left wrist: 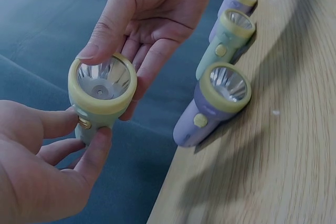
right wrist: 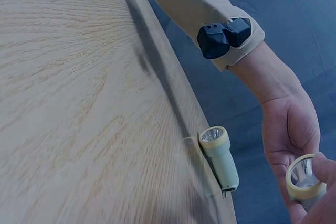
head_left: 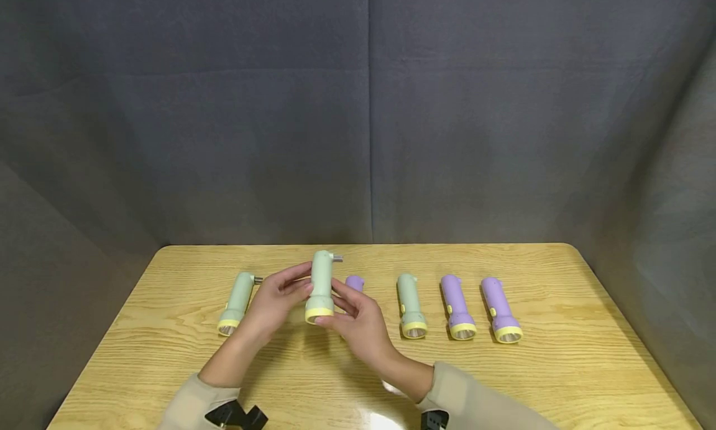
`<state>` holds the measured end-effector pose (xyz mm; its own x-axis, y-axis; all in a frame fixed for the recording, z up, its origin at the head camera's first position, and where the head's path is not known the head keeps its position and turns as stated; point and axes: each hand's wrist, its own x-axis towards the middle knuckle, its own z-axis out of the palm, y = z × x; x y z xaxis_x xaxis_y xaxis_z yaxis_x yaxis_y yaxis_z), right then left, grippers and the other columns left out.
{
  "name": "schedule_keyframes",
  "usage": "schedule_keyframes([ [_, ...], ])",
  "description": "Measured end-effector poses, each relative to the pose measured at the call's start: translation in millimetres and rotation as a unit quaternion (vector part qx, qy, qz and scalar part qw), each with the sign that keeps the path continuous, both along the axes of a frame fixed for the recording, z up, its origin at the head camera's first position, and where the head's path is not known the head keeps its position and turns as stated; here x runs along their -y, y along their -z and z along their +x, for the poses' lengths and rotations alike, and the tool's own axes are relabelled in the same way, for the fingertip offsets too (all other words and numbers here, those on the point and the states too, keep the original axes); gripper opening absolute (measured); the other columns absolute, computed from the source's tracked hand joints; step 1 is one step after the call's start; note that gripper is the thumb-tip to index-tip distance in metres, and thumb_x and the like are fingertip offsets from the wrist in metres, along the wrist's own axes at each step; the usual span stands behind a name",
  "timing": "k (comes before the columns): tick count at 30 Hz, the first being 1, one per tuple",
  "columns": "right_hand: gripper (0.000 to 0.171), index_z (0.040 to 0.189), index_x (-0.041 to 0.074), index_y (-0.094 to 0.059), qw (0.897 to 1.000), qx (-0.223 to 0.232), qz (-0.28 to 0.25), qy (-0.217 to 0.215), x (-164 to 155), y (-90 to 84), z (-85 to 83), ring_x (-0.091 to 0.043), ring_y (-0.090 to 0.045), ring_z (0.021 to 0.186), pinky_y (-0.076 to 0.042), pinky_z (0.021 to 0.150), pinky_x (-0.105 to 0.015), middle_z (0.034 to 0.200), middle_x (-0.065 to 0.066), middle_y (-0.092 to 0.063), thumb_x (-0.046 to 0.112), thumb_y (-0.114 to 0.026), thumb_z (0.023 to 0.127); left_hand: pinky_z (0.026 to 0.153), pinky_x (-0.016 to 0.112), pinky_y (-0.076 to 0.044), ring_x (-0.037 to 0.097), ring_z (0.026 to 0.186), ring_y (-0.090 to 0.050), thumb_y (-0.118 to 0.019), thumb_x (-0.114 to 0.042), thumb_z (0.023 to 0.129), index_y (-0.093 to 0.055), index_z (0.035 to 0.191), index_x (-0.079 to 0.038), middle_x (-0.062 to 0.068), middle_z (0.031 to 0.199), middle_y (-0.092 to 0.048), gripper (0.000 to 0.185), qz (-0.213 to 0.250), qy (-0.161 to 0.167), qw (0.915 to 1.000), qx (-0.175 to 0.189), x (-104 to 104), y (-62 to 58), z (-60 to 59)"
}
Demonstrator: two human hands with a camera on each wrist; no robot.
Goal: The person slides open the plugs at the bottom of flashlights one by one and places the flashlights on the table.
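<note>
Row: five flashlights [head_left: 457, 309], one partly behind our right hand [head_left: 363, 324].
Held flashlight [head_left: 321, 278]: over worktop [head_left: 570, 380]; lens toward near edge, long axis near-to-far.
Grip: our left hand [head_left: 279, 298] and right, both.

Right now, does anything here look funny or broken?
A little odd: metal prongs stick out sideways from the held green flashlight and the leftmost green flashlight, while the three rightmost flashlights show none. I see nothing broken.
</note>
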<state>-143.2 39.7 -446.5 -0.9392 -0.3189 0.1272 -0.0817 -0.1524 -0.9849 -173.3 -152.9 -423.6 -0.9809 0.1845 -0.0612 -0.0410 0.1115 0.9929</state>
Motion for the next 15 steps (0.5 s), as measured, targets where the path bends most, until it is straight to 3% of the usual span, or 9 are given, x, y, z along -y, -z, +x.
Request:
schedule_keyframes([
  [4,0.070,0.150,-0.006,-0.042,1.000,-0.002,0.000,0.003,6.9,4.2,-1.5,-0.037,-0.050,0.136,-0.055,0.095,-0.030,0.155,-0.022,-0.043,0.001,-0.076,0.090,0.101,0.026,-0.049,0.033,0.134,-0.052,-0.060,-0.005,0.102,-0.049,0.148,0.000,0.019,0.150,-0.049,0.047,-0.014,-0.003,0.9999,0.004,6.5,0.7,1.0],
  [11,0.069,0.150,-0.006,-0.043,1.000,-0.004,0.007,0.009,17.5,10.9,-2.7,-0.037,-0.049,0.136,-0.053,0.097,-0.029,0.155,-0.022,-0.042,0.001,-0.076,0.090,0.114,0.047,-0.039,0.035,0.138,-0.048,-0.057,-0.008,0.105,-0.046,0.150,-0.001,0.018,0.154,-0.046,0.047,-0.023,0.003,0.9997,0.003,15.6,4.1,2.8],
  [15,0.070,0.149,-0.007,-0.043,1.000,-0.005,0.004,0.011,24.2,14.1,-3.7,-0.037,-0.050,0.135,-0.053,0.098,-0.028,0.155,-0.022,-0.042,0.001,-0.077,0.089,0.115,0.046,-0.037,0.035,0.139,-0.046,-0.054,-0.008,0.106,-0.044,0.152,0.000,0.019,0.155,-0.043,0.047,-0.021,0.003,0.9998,0.008,20.4,8.4,3.1],
])
